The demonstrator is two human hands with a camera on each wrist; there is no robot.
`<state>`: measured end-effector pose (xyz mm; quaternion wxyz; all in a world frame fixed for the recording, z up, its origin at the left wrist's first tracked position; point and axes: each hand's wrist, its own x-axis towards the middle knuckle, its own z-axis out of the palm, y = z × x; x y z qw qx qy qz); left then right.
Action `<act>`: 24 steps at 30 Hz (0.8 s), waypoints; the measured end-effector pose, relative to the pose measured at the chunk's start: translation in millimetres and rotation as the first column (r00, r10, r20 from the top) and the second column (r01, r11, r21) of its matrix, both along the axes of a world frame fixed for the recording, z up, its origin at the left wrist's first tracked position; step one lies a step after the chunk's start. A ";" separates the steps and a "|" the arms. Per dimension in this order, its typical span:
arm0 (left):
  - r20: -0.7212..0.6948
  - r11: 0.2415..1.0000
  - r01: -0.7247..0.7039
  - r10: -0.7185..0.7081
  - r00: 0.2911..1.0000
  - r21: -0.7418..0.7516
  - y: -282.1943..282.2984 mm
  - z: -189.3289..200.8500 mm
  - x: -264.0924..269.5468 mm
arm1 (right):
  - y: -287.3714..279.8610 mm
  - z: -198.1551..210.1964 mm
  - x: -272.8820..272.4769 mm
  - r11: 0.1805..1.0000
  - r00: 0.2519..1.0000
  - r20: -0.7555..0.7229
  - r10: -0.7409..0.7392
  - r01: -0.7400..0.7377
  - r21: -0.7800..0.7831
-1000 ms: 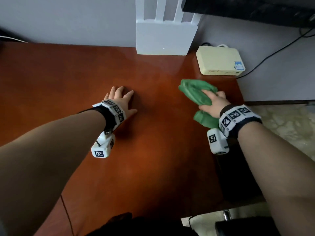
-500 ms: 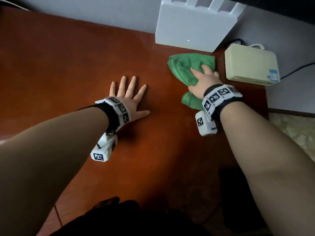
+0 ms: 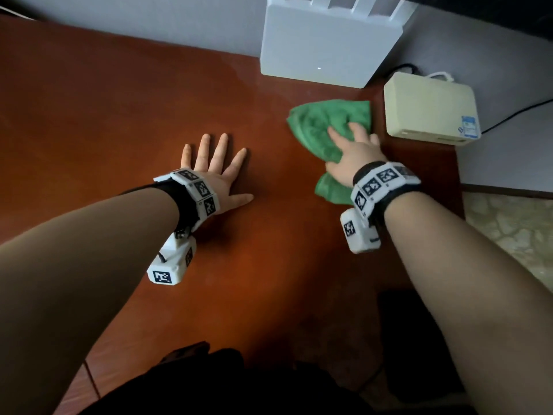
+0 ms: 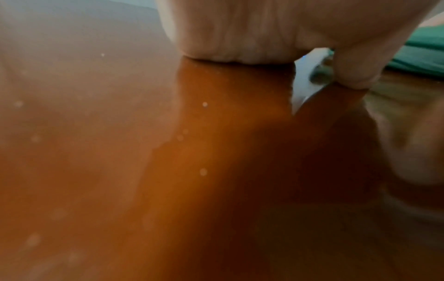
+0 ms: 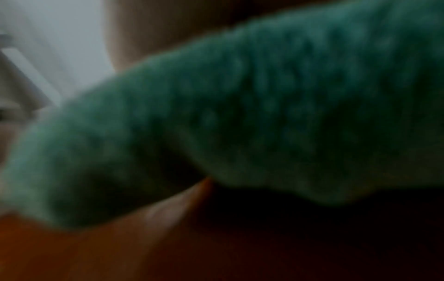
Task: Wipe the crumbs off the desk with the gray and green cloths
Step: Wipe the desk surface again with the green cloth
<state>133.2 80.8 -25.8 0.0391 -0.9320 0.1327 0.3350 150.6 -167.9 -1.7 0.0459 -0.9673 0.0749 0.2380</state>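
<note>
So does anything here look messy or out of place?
Only small things: pale specks dot the desk near the left hand, and the gray cloth is nowhere in view. The right hand grips the bunched green cloth.

Crumpled green cloth (image 3: pixel 324 127) on desk (image 3: pixel 104 115)

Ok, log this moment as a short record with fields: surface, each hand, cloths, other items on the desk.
surface: reddish-brown desk
left hand: flat on the desk, fingers spread, holds nothing
right hand: grips the green cloth and presses it on the desk
green cloth: bunched, near the back right of the desk, beside the beige box
gray cloth: not in view
crumbs: pale specks in the left wrist view, blurred
other items: white device against the wall
</note>
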 end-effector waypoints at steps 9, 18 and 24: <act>-0.012 1.000 -0.010 0.010 1.000 0.004 -0.7 4.8 -0.2 | -32.8 21.6 -13.2 0.980 0.993 0.116 -0.004 -0.019 0.197; 0.012 1.000 -0.008 0.008 1.000 -0.027 0.3 1.1 -0.7 | 1.1 8.8 -41.6 0.945 0.949 -0.048 0.313 -0.306 0.119; 0.002 1.000 0.004 -0.004 1.000 -0.007 0.8 0.0 0.5 | -12.8 18.4 17.6 0.980 0.979 0.062 -0.193 0.188 0.071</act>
